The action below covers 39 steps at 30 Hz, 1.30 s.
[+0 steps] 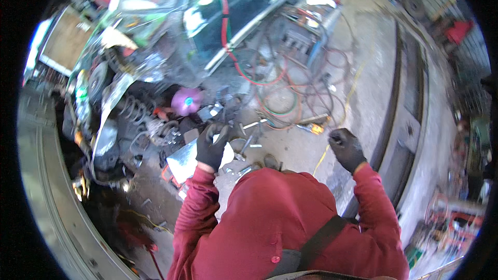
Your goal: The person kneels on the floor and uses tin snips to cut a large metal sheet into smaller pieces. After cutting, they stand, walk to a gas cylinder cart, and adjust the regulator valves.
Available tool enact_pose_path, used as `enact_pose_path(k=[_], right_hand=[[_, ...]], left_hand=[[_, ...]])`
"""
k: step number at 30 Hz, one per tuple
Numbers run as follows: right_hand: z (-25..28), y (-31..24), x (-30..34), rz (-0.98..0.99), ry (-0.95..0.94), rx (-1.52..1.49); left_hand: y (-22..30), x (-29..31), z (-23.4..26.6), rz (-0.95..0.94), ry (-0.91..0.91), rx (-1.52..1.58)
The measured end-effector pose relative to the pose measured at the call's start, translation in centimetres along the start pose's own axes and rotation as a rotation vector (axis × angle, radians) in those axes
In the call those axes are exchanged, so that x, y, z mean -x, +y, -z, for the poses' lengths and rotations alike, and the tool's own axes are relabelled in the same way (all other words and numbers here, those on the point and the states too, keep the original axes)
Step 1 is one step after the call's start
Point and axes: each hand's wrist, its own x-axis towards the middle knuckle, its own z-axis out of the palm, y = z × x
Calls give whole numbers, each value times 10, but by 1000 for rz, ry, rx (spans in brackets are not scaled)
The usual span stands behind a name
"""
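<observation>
My left hand (210, 149), in a black glove, is raised in front of my chest with its fingers curled around a small dark metal part (218, 132). Just beneath it a shiny bent metal sheet (185, 159) lies on the floor. My right hand (346, 148), also gloved in black, is clenched into a fist out to the right, above the concrete floor; nothing clearly shows in it. A thin yellow cord (322, 158) runs along the floor just left of it. Red sleeves and a red hooded top fill the lower middle of the view.
A stripped dark green car (155, 36) stands ahead on the left, with coil springs (132, 110) and a purple disc (187, 101) beside it. Red and green hoses (270, 85), an orange-tipped tool (314, 127) and loose metal tools litter the floor. A steel-edged channel (402, 119) runs on the right.
</observation>
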Motion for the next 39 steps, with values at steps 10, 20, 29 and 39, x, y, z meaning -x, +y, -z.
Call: enact_pose_path(k=[10,20,29,39], right_hand=[[66,-177,-35,432,302,-253],[82,-317,-74,1297,156,-525],[33,-301,-109,1100,28,-383],[-21,-284,-143,925,-75,-245]], left_hand=[[189,29,135,-530,419,128],[254,60,209,-1191,413,25],[237,67,212,-1131,496,-81],[151,74,174,-589,707,-189]])
